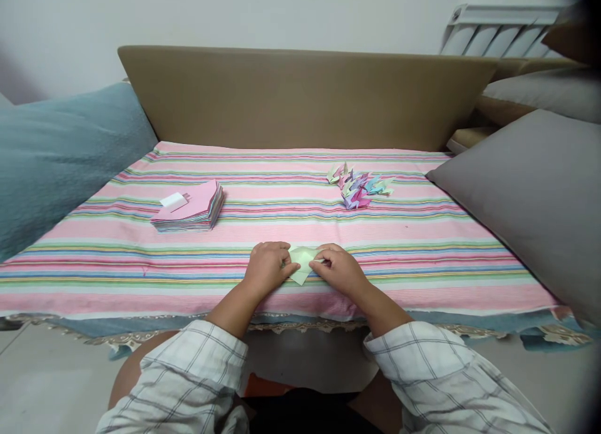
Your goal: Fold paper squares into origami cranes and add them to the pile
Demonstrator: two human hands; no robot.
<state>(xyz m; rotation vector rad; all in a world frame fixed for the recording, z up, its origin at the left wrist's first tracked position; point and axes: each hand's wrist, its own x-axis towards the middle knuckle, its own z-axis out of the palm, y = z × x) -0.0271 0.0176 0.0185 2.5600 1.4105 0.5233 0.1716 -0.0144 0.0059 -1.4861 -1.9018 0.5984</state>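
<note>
Between my two hands is a pale green sheet of folding paper [301, 265], partly folded, with one corner pointing toward me. Its left side is pinched between the thumb and fingers of my left hand [270, 266]. My right hand [339, 268] grips the opposite side, its thumb on the paper's face. Fingers cover both side edges of the sheet. Beyond my right hand lies a cluster of folded paper cranes [357, 188] in several colours. To the left sits a stack of square paper [192, 208], pink on top, with a white plug adapter [173, 201] lying on it.
A striped cloth [282, 221] covers the seat, with a lace edge at the front. Behind it stands a brown backrest [305, 99]. A blue cushion [70, 158] is on the left and a grey pillow [530, 196] on the right.
</note>
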